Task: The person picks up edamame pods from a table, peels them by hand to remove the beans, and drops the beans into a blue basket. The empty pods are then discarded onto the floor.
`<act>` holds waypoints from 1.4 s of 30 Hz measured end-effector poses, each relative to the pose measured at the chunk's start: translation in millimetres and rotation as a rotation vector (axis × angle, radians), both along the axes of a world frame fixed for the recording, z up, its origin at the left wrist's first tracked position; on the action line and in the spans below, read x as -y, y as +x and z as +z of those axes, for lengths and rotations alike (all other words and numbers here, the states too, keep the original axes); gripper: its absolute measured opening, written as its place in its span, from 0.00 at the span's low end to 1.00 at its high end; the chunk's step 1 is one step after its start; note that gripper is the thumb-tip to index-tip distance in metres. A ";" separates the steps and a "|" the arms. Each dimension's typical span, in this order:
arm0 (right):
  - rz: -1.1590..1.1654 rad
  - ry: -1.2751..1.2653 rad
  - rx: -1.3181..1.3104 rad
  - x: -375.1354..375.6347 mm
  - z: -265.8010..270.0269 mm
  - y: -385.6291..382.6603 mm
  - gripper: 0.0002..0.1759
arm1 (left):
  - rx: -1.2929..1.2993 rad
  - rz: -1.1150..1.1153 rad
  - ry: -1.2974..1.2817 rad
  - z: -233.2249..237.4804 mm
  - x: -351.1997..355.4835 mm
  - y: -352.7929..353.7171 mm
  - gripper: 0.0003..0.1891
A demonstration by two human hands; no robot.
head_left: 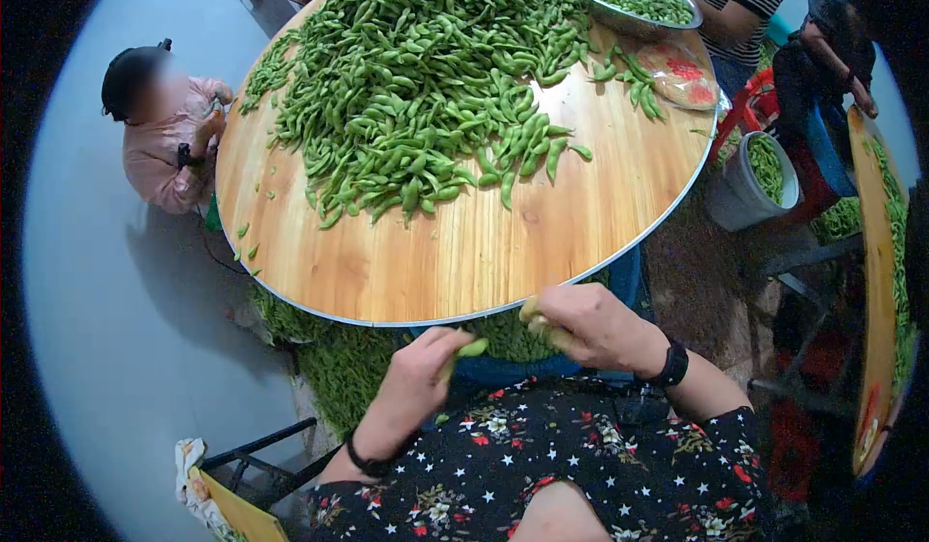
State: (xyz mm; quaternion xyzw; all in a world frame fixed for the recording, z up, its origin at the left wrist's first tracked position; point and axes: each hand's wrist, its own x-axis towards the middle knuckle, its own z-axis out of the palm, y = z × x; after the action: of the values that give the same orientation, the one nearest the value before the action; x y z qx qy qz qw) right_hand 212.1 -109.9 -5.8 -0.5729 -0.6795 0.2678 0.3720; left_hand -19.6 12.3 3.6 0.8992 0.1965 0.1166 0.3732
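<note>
Just below the near edge of the round wooden table [387, 281], my left hand [423, 376] is closed on a green pod [472, 348] that sticks out by its fingertips. To its right, my right hand [595, 326] has its fingers curled together at the table's edge; something yellowish shows at the fingertips, too blurred to name. The two hands are apart. Beyond them a large heap of green pods [416, 87] covers the far part of the table.
A metal bowl [634, 0] of shelled beans and a red-patterned plastic bag [677, 75] lie at the table's back right. A person [164, 145] sits at the left, others at the right. A white bucket [745, 194] holds pods. More greens lie under the table.
</note>
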 end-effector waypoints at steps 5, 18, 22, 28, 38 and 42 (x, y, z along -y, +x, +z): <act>0.106 -0.051 -0.040 -4.8 2.4 -0.1 0.09 | -0.493 -0.039 0.279 32.5 -19.9 -28.1 0.14; -0.140 0.112 -0.249 -44.6 -22.0 21.3 0.14 | 0.067 -0.036 0.728 48.0 -157.8 168.1 0.08; -0.072 0.054 -0.419 -44.6 -19.7 24.7 0.16 | -0.215 -0.232 0.962 25.3 -177.5 203.2 0.06; -0.030 -0.340 -0.898 -41.1 -9.0 35.3 0.15 | -0.146 -0.219 0.714 32.6 -159.1 183.6 0.06; -0.102 -0.224 -1.047 -42.5 -4.7 34.3 0.18 | 0.142 0.235 -0.341 34.5 -86.8 143.9 0.08; -0.074 -0.181 -1.067 -42.0 -2.6 36.4 0.19 | 0.347 0.240 -0.593 19.5 -40.7 130.9 0.08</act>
State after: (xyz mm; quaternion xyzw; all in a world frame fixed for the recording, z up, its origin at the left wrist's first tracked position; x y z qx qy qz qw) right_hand 248.5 -67.9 -8.4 -0.4105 -0.3498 0.5658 0.6237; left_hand 111.2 53.0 23.1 0.6893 0.2595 0.2483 0.6291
